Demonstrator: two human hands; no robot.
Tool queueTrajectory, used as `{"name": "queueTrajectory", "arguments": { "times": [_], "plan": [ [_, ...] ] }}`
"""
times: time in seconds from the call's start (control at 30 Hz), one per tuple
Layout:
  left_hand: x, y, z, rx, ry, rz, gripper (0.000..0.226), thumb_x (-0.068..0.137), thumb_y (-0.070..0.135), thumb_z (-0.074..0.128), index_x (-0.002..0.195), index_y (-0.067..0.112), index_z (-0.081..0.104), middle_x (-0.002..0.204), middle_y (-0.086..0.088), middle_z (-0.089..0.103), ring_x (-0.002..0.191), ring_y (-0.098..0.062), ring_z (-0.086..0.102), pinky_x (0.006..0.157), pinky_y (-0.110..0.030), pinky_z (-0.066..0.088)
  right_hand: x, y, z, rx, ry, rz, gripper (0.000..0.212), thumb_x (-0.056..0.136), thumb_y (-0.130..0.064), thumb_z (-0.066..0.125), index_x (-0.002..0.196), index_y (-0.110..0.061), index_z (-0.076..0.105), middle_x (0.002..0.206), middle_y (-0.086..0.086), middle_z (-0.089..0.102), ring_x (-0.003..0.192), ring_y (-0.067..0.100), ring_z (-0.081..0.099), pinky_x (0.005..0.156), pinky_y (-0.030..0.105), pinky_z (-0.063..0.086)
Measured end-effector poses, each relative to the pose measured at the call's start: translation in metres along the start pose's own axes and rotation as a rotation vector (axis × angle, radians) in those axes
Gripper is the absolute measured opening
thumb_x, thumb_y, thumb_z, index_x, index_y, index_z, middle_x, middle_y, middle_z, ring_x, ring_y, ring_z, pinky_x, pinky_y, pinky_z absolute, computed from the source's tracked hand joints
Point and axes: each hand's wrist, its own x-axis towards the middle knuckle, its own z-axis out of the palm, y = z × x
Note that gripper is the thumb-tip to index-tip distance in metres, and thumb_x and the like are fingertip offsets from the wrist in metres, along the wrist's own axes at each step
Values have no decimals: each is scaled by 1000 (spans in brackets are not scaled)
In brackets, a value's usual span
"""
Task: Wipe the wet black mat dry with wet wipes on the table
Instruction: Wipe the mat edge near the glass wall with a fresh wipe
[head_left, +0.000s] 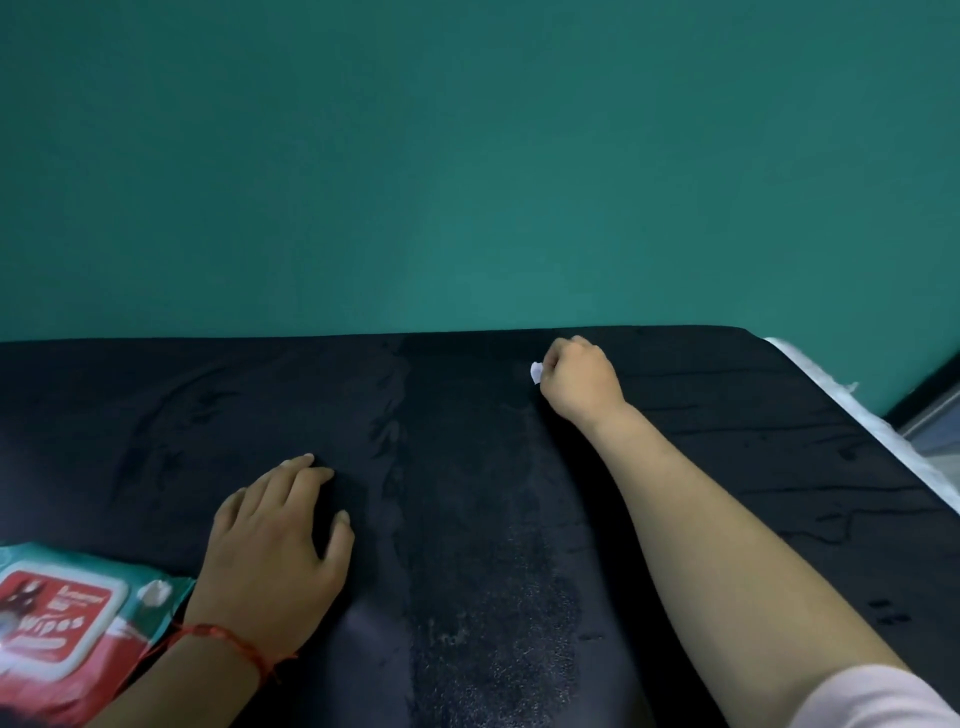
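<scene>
Black plush fabric mat (156, 415) is touched at two spots by bare hands. Right fingers (563, 351) are curled tight into a fist and clamped on a small crumpled white wet wipe (536, 372), of which only a scrap is seen at the fist's left side. Right hand (579, 379) is set on the mat near its far edge, right of centre. The bare forearm is extended across the mat, and a pale pink sleeve (883, 701) is seen at the lower right corner. Left fingers (306, 475) are held straight, slightly apart, and laid flat on the mat. Nothing is gripped. Left hand (280, 540) is placed palm-down at near left, with a thin red thread bracelet (228, 642) tied at the wrist. A teal and red soft pack of wipes (67, 618) is laid at the lower left corner, partly hidden behind the left wrist and cut off by the frame.

The mat is spread over the table, and almost all of the table is covered. A white table edge (841, 395) is exposed along the right side. A darker band (467, 467), speckled lower down, is seen running down the mat's middle, between the two hands. A plain teal wall (467, 156) is seen behind the far edge.
</scene>
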Motion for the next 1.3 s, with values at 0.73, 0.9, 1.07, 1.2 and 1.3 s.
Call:
{"name": "queueTrajectory", "arguments": {
  "times": [0.73,0.9,1.07,1.2,1.3],
  "plan": [
    [1,2,-2,18,-1,1,55,92,55,39,135,26,59,150,3,55,138,-21,51,118,-51,38,-34,8,-16,7,24,26,21,100,-24,66,93,-5,68,100,12,63,99,35,61,75,40,54],
    [0,1,0,18,6,3,57,92,55,38,135,25,59,149,2,56,138,-21,52,118,-51,38,-62,-14,-12,94,8,-20,16,100,-21,62,93,-8,69,102,8,63,103,31,58,79,36,48],
    [1,1,0,17,7,0,57,92,55,37,135,26,59,149,3,56,138,-20,51,118,-50,38,-69,-48,6,142,-47,-112,14,100,-19,62,91,-10,67,101,5,61,101,28,55,76,33,45],
    [1,0,0,16,10,4,56,92,55,38,135,26,59,149,3,56,139,-21,51,118,-51,37,-54,-49,4,124,-49,-95,15,101,-16,57,98,-10,70,106,7,61,106,28,55,85,39,52],
    [1,1,0,16,8,0,56,92,55,39,136,26,59,150,3,55,138,-22,51,118,-51,37,-47,-33,-6,69,-4,-33,17,101,-19,58,100,-7,70,107,11,61,104,32,56,85,40,52]
  ]
}}
